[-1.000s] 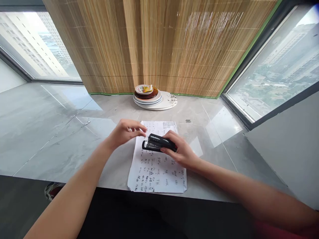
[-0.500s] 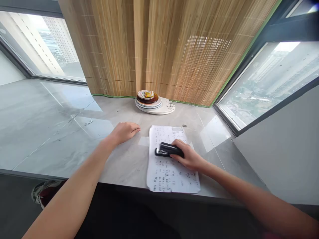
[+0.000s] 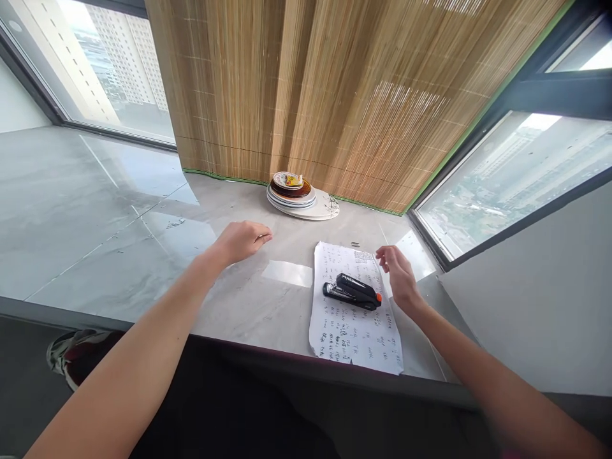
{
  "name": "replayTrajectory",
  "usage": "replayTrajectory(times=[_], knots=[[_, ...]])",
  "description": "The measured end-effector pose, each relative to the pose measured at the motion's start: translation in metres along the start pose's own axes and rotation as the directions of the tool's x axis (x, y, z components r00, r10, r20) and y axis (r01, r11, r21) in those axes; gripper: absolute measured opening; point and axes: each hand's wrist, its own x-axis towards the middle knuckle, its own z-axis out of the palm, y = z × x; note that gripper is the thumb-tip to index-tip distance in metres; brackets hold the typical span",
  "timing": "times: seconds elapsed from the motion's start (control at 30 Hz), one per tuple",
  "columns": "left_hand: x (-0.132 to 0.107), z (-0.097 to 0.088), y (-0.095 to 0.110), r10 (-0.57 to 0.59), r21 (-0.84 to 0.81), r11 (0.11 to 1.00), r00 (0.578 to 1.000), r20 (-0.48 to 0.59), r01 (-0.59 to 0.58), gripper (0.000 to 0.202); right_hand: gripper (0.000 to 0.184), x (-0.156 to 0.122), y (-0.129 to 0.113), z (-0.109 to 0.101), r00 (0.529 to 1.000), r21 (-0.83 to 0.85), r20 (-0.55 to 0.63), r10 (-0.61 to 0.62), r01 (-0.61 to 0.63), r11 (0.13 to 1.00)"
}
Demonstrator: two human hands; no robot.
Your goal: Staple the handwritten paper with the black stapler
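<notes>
A black stapler with an orange tip at its rear end lies on a sheaf of handwritten paper, its top arm raised from the base. My right hand hovers by the paper's right edge, apart from the stapler, fingers loosely bent and holding nothing. To the left, my left hand rests on or just over the counter with its fingers pressed together; whatever they hold, if anything, is hidden. Two small grey strips, perhaps staples, lie just beyond the paper's top edge.
Stacked plates with a small yellow packet on top stand at the back, before a bamboo blind. Windows flank the grey tiled counter. A shoe shows below the front edge at left.
My right hand has let go of the stapler and drawn back to the upper right. The stapler now lies on the paper. The view has shifted slightly; my left hand keeps its pose.
</notes>
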Motion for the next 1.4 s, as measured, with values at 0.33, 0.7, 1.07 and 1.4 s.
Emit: replayTrajectory(times=[0.33,0.7,1.07,1.4], knots=[[-0.002,-0.010,-0.006,-0.032,0.007,0.999,0.999,-0.025,0.033,0.032,0.062,0.018,0.032,0.040,0.939,-0.571,0.277,-0.205,0.332,0.750],[0.000,-0.014,-0.004,-0.112,-0.016,0.994,0.980,-0.162,0.111,0.030,0.075,0.038,0.010,0.094,0.844,-0.552,0.535,-0.046,0.390,0.737],[-0.001,-0.022,-0.009,-0.174,-0.069,0.985,0.900,-0.400,0.160,0.032,0.084,0.063,-0.098,0.256,0.751,-0.371,0.635,-0.181,0.502,0.781],[-0.001,-0.023,-0.010,-0.177,-0.078,0.984,0.863,-0.473,0.159,0.032,0.066,0.061,-0.110,0.268,0.745,-0.360,0.618,-0.250,0.551,0.753]])
